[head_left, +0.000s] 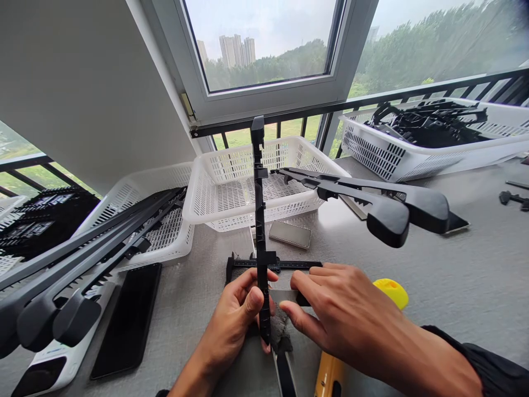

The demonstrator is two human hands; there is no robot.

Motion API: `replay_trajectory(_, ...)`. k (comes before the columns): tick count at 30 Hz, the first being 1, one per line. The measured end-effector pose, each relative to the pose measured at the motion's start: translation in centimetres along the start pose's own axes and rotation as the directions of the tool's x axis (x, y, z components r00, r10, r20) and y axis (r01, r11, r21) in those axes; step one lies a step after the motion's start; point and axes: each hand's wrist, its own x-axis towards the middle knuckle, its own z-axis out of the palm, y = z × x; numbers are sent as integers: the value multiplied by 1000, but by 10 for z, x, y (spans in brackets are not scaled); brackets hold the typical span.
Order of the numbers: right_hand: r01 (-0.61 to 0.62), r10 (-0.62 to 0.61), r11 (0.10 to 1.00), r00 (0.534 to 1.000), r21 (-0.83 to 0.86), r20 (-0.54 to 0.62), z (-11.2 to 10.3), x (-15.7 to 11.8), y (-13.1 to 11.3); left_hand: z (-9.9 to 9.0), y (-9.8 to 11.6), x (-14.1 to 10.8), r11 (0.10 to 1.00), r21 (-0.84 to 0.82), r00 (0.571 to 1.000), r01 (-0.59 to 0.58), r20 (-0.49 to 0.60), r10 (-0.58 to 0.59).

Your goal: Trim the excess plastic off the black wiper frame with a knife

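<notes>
A long black plastic strip [260, 220] stands nearly upright in the middle, its top in front of a white basket. Wrapped round its lower part are the thumb and fingers of my left hand [236, 311]. My right hand [339, 303] is closed on a knife with a flat metal blade [283, 296] and a dark handle mostly hidden by the fingers. The blade's tip is at the strip's right edge, beside my left fingers. Behind both hands lies a black caliper [289, 264]. Grey shavings [281, 325] lie below the blade.
White baskets [264, 212] line the window side; the right one [372, 151] holds black parts. Long black parts [388, 212] rest over basket rims at both sides. A phone [128, 320], a metal block [290, 234], a yellow object [392, 292] and a yellow-orange tool [329, 375] are on the table.
</notes>
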Motion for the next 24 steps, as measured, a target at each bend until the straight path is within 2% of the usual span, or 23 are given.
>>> replay_trajectory(5,6,-7,1000,999,-19,-38,1,-1,-1,2,3,-1,1000,-10,1000,4,-3,-4)
replay_trajectory(12,18,-19,1000,999,-10,-36,1,-3,-1,3,4,-1,1000,-17,1000,4,-3,-4)
replay_trajectory(17,-17,7,996,995,91,103,0,-4,4,3,4,-2,1000,-19,1000,11,23,-11)
replay_trajectory(21,-63,19,984,968,169,250,-4,-3,8,3,5,-2,999,-18,1000,27,0,-27)
replay_trajectory(24,-88,28,979,951,184,307,-6,-1,9,2,3,-2,1000,-12,1000,27,-8,-27)
